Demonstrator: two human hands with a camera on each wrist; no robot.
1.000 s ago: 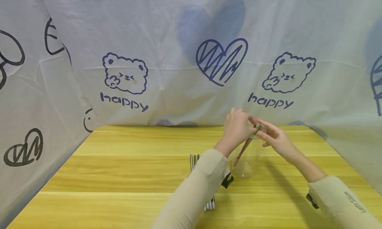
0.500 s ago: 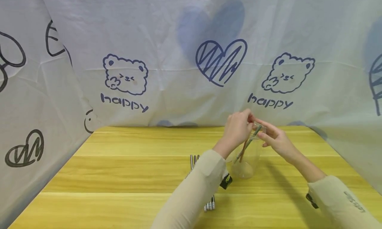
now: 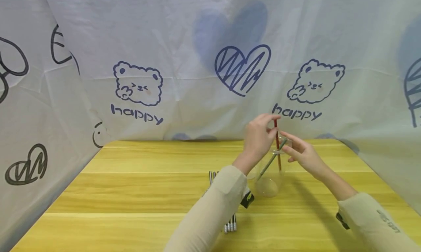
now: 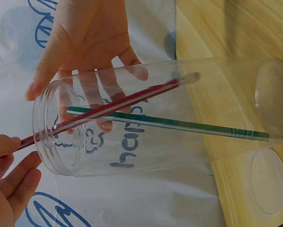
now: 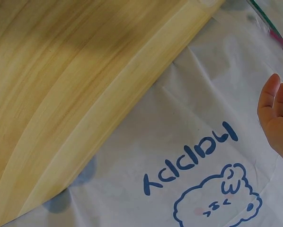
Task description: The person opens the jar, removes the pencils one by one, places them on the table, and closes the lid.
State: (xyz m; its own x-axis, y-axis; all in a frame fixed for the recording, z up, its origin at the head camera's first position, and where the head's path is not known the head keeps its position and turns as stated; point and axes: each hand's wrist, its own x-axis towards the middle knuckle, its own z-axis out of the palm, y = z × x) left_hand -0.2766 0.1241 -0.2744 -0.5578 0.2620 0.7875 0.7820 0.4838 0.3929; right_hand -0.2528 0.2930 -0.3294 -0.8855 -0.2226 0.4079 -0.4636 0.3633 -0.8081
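A tall clear jar (image 3: 268, 184) with a threaded mouth stands on the wooden table. My left hand (image 3: 258, 135) is over its mouth and pinches the upper end of a red pencil (image 3: 279, 161) between thumb and fingertips. Most of that pencil hangs inside the jar, its lower end above the base. A green pencil (image 4: 193, 125) leans across the inside, reaching from near the bottom up into the neck. My right hand (image 3: 304, 155) holds the jar at its neck from the right, fingers behind the clear wall in the left wrist view.
A clear round lid (image 4: 267, 183) lies on the table beside the jar. Several striped black-and-silver pencils (image 3: 231, 226) lie side by side, partly hidden under my left sleeve (image 3: 210, 208). White cloth (image 3: 190, 98) with drawings hangs behind the table's back edge.
My left hand has risen slightly and pulled the red pencil higher. The pencil has swung from a slant to nearly upright. The green pencil still leans, and my right hand stays at the jar's neck.
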